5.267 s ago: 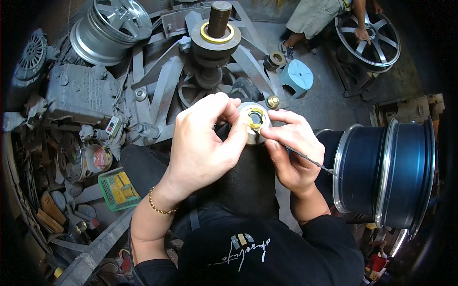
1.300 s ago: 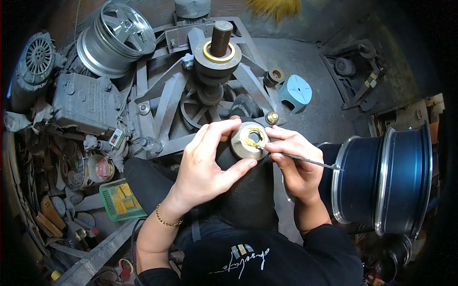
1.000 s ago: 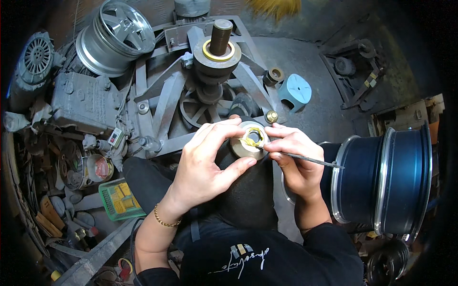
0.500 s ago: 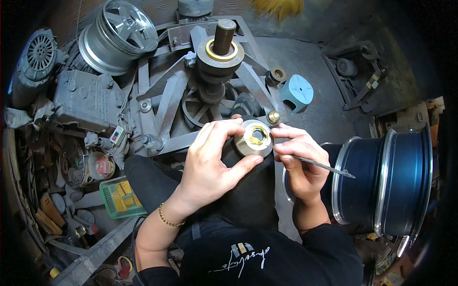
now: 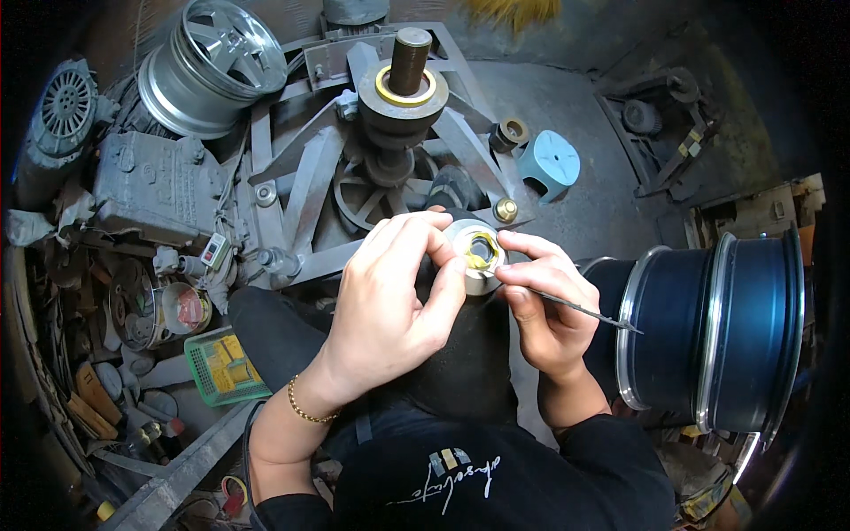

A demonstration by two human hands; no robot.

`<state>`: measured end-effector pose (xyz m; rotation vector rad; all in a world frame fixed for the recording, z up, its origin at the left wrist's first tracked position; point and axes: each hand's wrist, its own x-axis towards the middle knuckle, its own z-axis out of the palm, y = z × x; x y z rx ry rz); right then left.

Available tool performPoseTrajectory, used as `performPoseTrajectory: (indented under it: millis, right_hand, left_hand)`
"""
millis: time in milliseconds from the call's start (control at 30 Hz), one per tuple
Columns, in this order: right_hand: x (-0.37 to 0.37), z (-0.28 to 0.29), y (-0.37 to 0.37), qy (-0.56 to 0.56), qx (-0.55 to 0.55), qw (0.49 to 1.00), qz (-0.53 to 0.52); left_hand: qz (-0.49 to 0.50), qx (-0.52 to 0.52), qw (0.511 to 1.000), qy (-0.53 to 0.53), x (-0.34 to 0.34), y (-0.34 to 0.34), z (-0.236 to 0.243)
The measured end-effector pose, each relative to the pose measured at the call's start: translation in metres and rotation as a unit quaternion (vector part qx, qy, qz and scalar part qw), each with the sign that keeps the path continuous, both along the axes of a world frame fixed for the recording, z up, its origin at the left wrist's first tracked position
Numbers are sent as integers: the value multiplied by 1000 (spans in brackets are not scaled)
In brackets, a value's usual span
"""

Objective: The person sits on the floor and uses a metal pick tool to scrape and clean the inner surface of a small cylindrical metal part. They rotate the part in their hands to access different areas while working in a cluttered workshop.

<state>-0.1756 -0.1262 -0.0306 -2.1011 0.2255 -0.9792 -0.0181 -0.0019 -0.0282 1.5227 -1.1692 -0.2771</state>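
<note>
Above my thigh sits a round grey metal collar (image 5: 481,284) with a central hole, its open face turned up. Yellow material (image 5: 479,264), perhaps grease or tape, lines the inside of the hole. My left hand (image 5: 382,288) is closed at the collar's left side, thumb and fingertips gathered at its rim; other fingers curl behind, partly hidden. From the right, my right hand (image 5: 551,334) pinches a thin dark metal blade-like tool (image 5: 591,312) that sticks out to the right. Its fingertips touch the collar's right edge; the tool's inner end is hidden.
Ahead stands a grey steel frame (image 5: 312,181) with an upright threaded shaft (image 5: 410,66). Blue-black wheel barrels (image 5: 666,332) lie close on the right. A silver wheel rim (image 5: 181,88), a green basket (image 5: 205,376) and a light blue stool (image 5: 553,159) are around.
My left thumb has moved from the collar's lower edge up to its rim by the hole, close to the fingers. The right hand and tool have shifted slightly left.
</note>
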Motion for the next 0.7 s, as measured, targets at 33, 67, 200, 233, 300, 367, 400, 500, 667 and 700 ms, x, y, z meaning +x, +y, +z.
performPoseTrajectory:
  millis: [33,67,200,233,300,367,400,500,667,700]
  right_hand:
    - [0,0,0,1,-8,1000,3]
    - [1,1,0,1,-16,1000,6]
    - [3,2,2,9,-29,999,10]
    - [3,1,2,7,-27,1000,7]
    - [3,0,2,2,-23,1000,2]
    - [3,0,3,1,-28,1000,-2]
    - [3,0,3,1,-31,1000,-4]
    - [4,2,4,9,-44,999,-10]
    - [4,4,7,10,-56,998,-18]
    - [4,4,7,10,-58,998,-18]
  left_hand:
    - [3,1,1000,-2,1,-1,0]
    - [6,2,1000,-5,1,-1,0]
    - [7,8,1000,-9,1,-3,3]
    - [5,8,1000,-14,2,-3,3]
    - [2,8,1000,-26,3,-4,4]
    - [0,11,999,-38,4,-4,4]
    - [0,14,999,-39,4,-4,5]
    - [-1,23,999,-44,5,-4,6]
    - [-10,46,998,-41,6,-4,12]
    - [-11,47,998,-40,6,-4,13]
